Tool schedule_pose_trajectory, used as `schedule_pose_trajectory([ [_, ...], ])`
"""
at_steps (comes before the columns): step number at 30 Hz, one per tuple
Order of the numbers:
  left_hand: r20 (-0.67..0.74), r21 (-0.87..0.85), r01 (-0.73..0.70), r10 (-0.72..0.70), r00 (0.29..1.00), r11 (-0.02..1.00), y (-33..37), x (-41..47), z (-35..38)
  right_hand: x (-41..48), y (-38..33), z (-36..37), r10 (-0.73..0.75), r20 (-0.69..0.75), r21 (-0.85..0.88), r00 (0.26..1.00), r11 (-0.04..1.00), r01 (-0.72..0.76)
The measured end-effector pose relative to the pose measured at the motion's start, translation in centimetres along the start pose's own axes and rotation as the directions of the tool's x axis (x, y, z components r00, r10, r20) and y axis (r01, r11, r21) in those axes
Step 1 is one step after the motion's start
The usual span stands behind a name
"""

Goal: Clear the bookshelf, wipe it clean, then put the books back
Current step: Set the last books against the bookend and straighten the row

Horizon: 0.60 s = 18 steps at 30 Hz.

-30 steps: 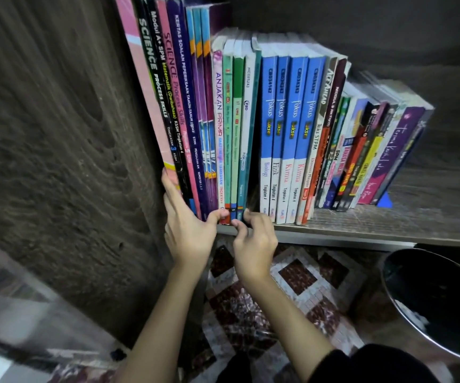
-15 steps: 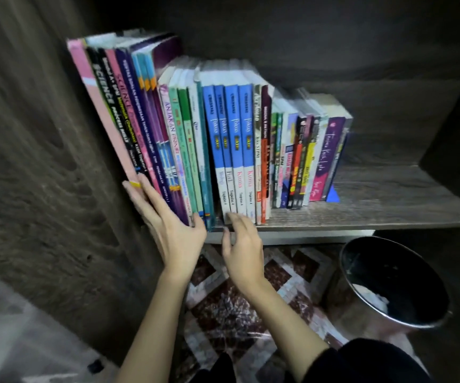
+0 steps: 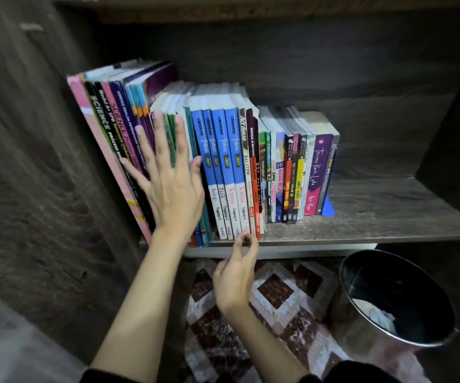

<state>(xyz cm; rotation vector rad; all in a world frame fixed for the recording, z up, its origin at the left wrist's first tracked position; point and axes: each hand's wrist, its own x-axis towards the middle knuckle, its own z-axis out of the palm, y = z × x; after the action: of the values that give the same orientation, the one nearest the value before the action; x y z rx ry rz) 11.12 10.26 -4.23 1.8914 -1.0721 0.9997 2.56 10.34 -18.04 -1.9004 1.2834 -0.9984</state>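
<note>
The books (image 3: 234,161) stand in a row on the left part of the shelf (image 3: 361,225), the leftmost ones leaning. The left hand (image 3: 173,189) lies flat, fingers spread, on the spines near the left end. The right hand (image 3: 234,280) is at the shelf's front edge below the spines, fingers curled; whether it pinches a book I cannot tell.

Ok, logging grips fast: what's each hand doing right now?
Left hand: open, flat against the books.
Right hand: curled at the shelf edge; grip cannot be told.
</note>
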Motion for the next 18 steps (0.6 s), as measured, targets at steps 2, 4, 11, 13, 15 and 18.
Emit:
schedule_pose_trajectory([
  [2, -0.028, -0.015, -0.01, 0.009, 1.0, 1.0, -0.3, 0.2, -0.1, 0.3, 0.3, 0.7, 0.007, -0.031, -0.001, 0.999, 1.0, -0.007],
  [4, -0.07, -0.022, -0.029, 0.027, 0.997, 0.999, -0.3, 1.1, -0.1, 0.5, 0.5, 1.2, 0.003, -0.093, 0.054, 0.996, 0.999, 0.002],
  [11, -0.06, 0.11, -0.118, 0.125, 0.99, 0.987, 0.1, 3.3, -0.7, 1.3, 2.0, 2.5, -0.198, -0.385, -0.059, 0.901, 0.98, 0.19],
  [13, -0.03, 0.143, -0.108, 0.113, 0.993, 0.984, 0.3, 3.5, -1.2, 1.5, 2.1, 2.8, -0.198, -0.42, -0.056, 0.886, 0.98, 0.192],
  [15, 0.012, 0.169, -0.105, 0.105, 0.994, 0.98, 0.5, 3.6, -1.7, 1.7, 1.9, 3.1, -0.185, -0.444, -0.043, 0.877, 0.982, 0.185],
  [18, 0.046, 0.202, -0.103, 0.095, 0.994, 0.974, 0.8, 3.8, -2.1, 2.0, 1.5, 3.3, -0.151, -0.488, 0.024, 0.859, 0.982, 0.187],
])
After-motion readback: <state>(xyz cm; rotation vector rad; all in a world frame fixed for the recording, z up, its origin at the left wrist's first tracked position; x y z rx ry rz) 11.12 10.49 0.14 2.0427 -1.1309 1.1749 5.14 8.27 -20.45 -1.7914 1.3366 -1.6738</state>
